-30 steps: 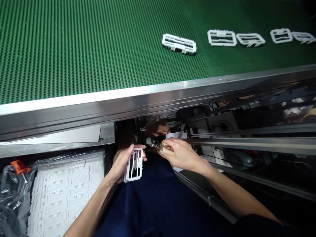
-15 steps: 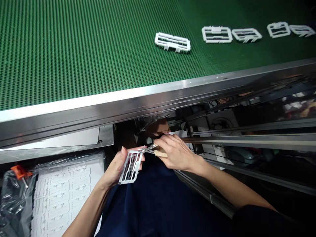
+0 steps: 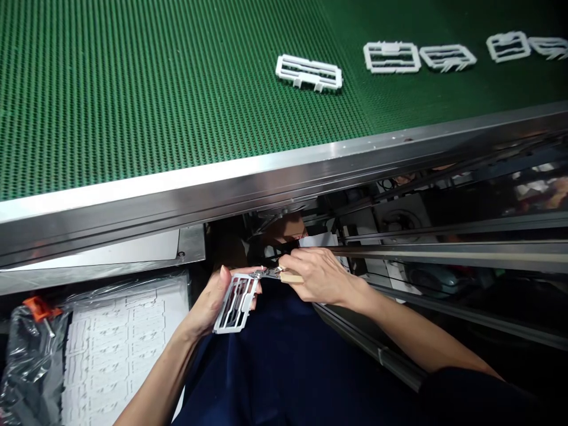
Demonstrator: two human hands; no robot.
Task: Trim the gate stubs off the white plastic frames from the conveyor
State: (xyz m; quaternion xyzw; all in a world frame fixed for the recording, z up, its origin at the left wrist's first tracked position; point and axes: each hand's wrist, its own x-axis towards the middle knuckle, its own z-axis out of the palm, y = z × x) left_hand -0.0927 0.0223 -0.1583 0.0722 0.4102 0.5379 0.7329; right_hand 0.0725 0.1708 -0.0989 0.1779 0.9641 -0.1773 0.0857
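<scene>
A white slatted plastic frame [image 3: 236, 302] is held tilted in my left hand [image 3: 209, 305], its thumb along the upper left edge. My right hand [image 3: 320, 275] is closed around the pale handles of small metal pliers [image 3: 290, 277]. Their jaws meet the upper right corner of the frame. More white frames rest on the green ribbed belt: one at the centre [image 3: 309, 73], a pair to its right [image 3: 392, 58] [image 3: 449, 57], and another pair at the far right, partly cut off by the picture's edge.
A metal rail [image 3: 248, 171] edges the belt. At lower left, a plastic-lined box holds stacked white parts [image 3: 113, 355], beside a dark plastic bag [image 3: 33, 361] and an orange-headed tool [image 3: 42, 309]. Metal bars [image 3: 465, 251] run along the right.
The pliers' handles have come closer together as my right hand squeezed. The frame in my left hand has stayed almost in place. On the belt, the right-hand frames appear slightly farther right and higher.
</scene>
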